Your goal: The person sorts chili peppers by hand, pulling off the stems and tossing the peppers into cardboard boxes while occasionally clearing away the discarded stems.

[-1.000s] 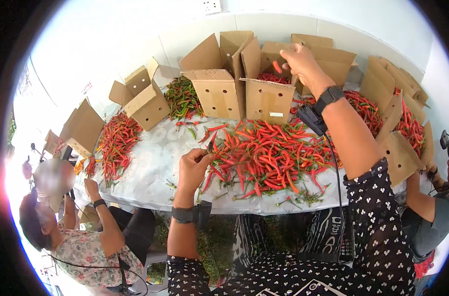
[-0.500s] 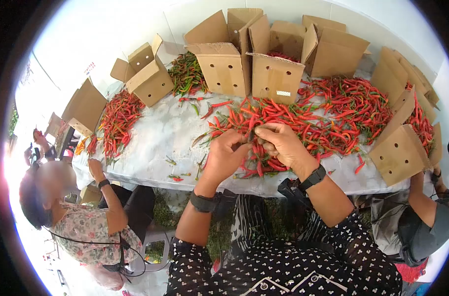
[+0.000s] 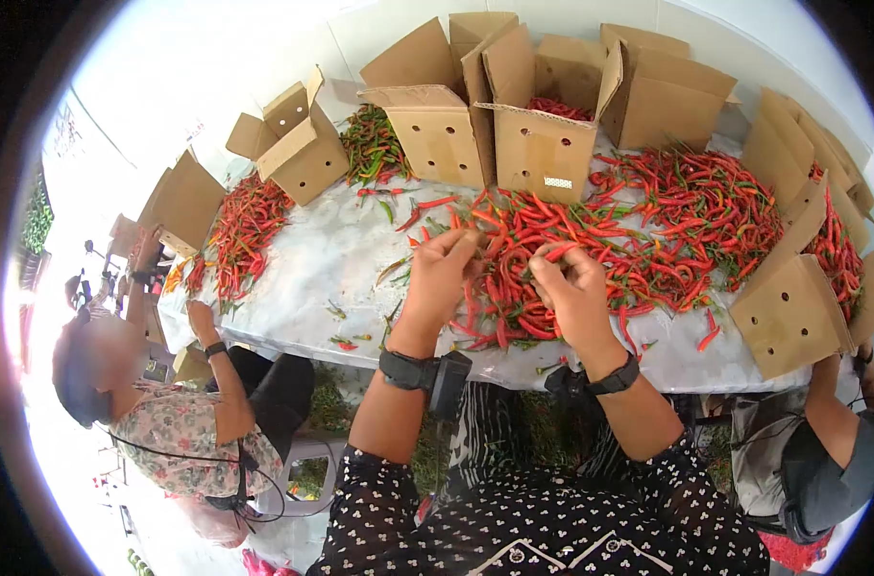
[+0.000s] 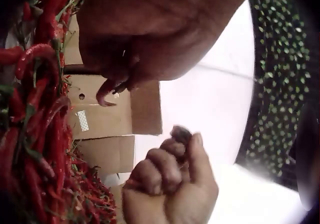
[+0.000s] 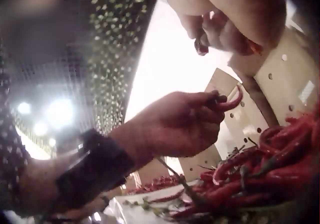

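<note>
Above the near left part of a pile of red chili peppers (image 3: 523, 312), my left hand (image 3: 437, 278) pinches a curved red chili pepper (image 5: 231, 101) between thumb and fingertips. A small dark piece (image 5: 217, 97) shows at those fingertips. My right hand (image 3: 573, 293) is a short way to the right, its fingers curled round another red chili pepper (image 3: 558, 252). Bits of red show between its fingers in the right wrist view. In the left wrist view a dark piece (image 4: 181, 134) sits at the right hand's fingertips.
Open cardboard boxes stand along the back, among them one with red chilies inside (image 3: 538, 154). A larger chili heap (image 3: 706, 216) lies at the right beside a tilted box (image 3: 792, 317). Other heaps lie at the left. One person (image 3: 182, 422) sits left, another (image 3: 821, 442) right.
My right hand has come back from above the middle box, where a red chili was at its fingers. Both hands met over the pile, and now they are apart.
</note>
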Tool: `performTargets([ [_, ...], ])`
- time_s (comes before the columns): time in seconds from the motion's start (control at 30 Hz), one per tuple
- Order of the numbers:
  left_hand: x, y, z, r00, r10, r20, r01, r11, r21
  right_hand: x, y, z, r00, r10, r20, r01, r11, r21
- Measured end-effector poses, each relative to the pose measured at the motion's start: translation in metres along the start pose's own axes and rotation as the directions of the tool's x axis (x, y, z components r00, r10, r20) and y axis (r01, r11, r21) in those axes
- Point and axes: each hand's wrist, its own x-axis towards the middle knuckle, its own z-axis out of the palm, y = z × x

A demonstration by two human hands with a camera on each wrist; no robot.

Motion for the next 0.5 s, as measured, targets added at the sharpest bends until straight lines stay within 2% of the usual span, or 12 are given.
performTargets([
  [0.03, 0.000, 0.001, 0.002, 1.000, -0.011, 0.004, 0.012, 0.982, -0.189, 0.001, 0.001, -0.003, 0.989, 0.145, 0.006, -0.145, 0.981, 0.128],
  [0.07, 0.000, 0.001, 0.004, 1.000, -0.022, 0.011, 0.025, 0.929, -0.370, 0.003, 0.006, -0.008, 0.989, 0.145, 0.007, -0.144, 0.980, 0.135],
  [0.13, -0.006, 0.000, 0.009, 0.997, -0.042, 0.065, 0.064, 0.918, -0.392, 0.005, 0.012, -0.013, 0.913, 0.377, 0.156, -0.402, 0.896, 0.187],
  [0.17, -0.010, -0.002, 0.012, 0.991, -0.061, 0.121, 0.106, 0.902, -0.419, 0.003, 0.016, -0.012, 0.907, 0.395, 0.147, -0.419, 0.881, 0.221],
  [0.2, -0.012, -0.003, 0.016, 0.990, -0.063, 0.124, 0.109, 0.903, -0.415, 0.003, 0.017, -0.013, 0.908, 0.394, 0.144, -0.418, 0.880, 0.226],
  [0.27, -0.016, -0.007, 0.021, 0.986, -0.056, 0.156, 0.082, 0.982, -0.171, 0.003, 0.021, -0.015, 0.914, 0.367, 0.174, -0.401, 0.885, 0.237],
  [0.3, -0.017, -0.007, 0.023, 0.987, 0.008, 0.162, 0.018, 0.987, -0.160, 0.002, 0.019, -0.016, 0.914, 0.365, 0.174, -0.399, 0.885, 0.240],
  [0.4, -0.021, -0.001, 0.026, 0.991, 0.000, 0.131, 0.016, 0.993, -0.119, 0.003, 0.013, -0.019, 0.927, 0.350, 0.133, -0.373, 0.894, 0.248],
  [0.47, -0.023, -0.001, 0.024, 0.991, 0.027, 0.129, -0.012, 0.993, -0.115, 0.004, 0.014, -0.024, 0.887, 0.408, 0.218, -0.462, 0.777, 0.427],
  [0.5, -0.026, 0.001, 0.024, 0.990, 0.049, 0.129, -0.035, 0.993, -0.113, 0.003, 0.013, -0.022, 0.886, 0.408, 0.222, -0.464, 0.776, 0.427],
])
